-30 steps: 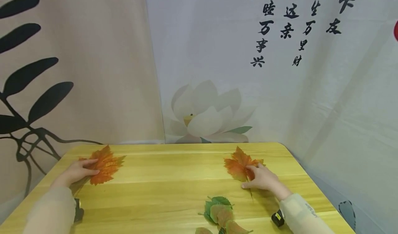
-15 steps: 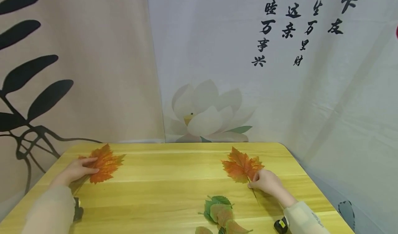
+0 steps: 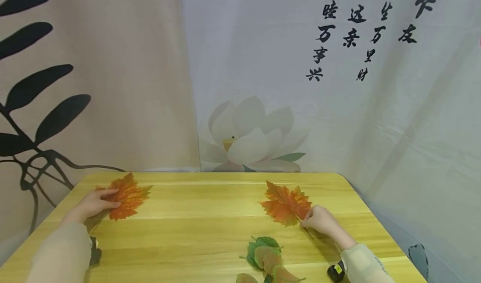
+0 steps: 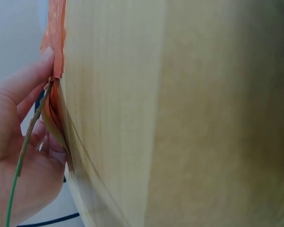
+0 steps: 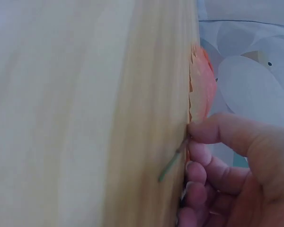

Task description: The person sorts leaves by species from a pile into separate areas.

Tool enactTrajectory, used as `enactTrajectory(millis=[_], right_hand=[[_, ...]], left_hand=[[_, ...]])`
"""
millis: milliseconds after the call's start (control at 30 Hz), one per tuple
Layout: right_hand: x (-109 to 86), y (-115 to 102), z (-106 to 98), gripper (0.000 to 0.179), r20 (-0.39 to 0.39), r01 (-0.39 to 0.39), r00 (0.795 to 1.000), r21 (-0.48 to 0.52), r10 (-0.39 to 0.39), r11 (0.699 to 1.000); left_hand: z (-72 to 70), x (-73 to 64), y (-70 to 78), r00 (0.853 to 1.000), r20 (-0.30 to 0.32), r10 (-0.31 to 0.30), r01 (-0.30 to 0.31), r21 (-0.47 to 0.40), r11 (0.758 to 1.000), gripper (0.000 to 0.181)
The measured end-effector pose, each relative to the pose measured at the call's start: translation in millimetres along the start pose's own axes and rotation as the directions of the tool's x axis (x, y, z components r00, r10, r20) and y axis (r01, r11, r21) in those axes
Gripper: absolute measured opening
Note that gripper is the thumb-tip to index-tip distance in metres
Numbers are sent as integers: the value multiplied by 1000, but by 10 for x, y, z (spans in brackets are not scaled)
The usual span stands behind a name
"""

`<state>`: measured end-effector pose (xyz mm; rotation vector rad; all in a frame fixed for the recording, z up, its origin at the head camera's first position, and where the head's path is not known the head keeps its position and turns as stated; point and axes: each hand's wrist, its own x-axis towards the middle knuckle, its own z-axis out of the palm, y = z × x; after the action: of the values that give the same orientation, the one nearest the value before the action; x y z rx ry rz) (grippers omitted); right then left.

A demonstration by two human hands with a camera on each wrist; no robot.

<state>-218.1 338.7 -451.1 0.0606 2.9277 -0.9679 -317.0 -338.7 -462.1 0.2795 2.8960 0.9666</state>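
Two orange artificial maple leaves lie toward the far side of the wooden table (image 3: 180, 233). At the far left, my left hand (image 3: 92, 205) holds the left maple leaf (image 3: 129, 197). In the left wrist view its thumb presses the leaf near the base, and a green-ended stem (image 4: 17, 175) runs down across the palm. On the right, my right hand (image 3: 325, 224) pinches the right maple leaf (image 3: 283, 203) by its stem where the blade begins. The right wrist view shows thumb and forefinger on that stem (image 5: 170, 165), with the other fingers curled below.
A cluster of green and brownish leaves (image 3: 267, 256) lies near the front, right of the middle. Behind the table hangs a pale cloth (image 3: 248, 45) with a printed lotus and black characters. Small black devices sit at the right wrist (image 3: 336, 271) and left wrist (image 3: 95, 253).
My right hand has changed from loosely spread fingers to a pinch on the stem. Its maple leaf has shifted left and slightly toward me. The left hand and its leaf have stayed put.
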Motion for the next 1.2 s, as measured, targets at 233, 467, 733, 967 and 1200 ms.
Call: enactTrajectory(millis=[233,467,733,967,1200], right_hand=[[-2,18,-14,44,7,-5,1000,41,5,999],[-48,-12,-87,18,38,-59,998,270,50,961],[-11,103,-140,31,226,-133,974,487,23,863],[56,199,-151,67,447,-226,879,697,-165,681],[126,230,-69,63,520,-259,789,764,-327,591]], left_hand=[[-7,34,-8,1000,-2,4,-4,10,1000,73],[-10,20,-11,1000,-7,9,-9,-25,1000,75],[-21,6,-17,1000,28,-3,4,-39,999,74],[-14,-5,-19,1000,25,-13,14,-26,1000,73],[-13,10,-31,1000,27,-15,15,-9,1000,74]])
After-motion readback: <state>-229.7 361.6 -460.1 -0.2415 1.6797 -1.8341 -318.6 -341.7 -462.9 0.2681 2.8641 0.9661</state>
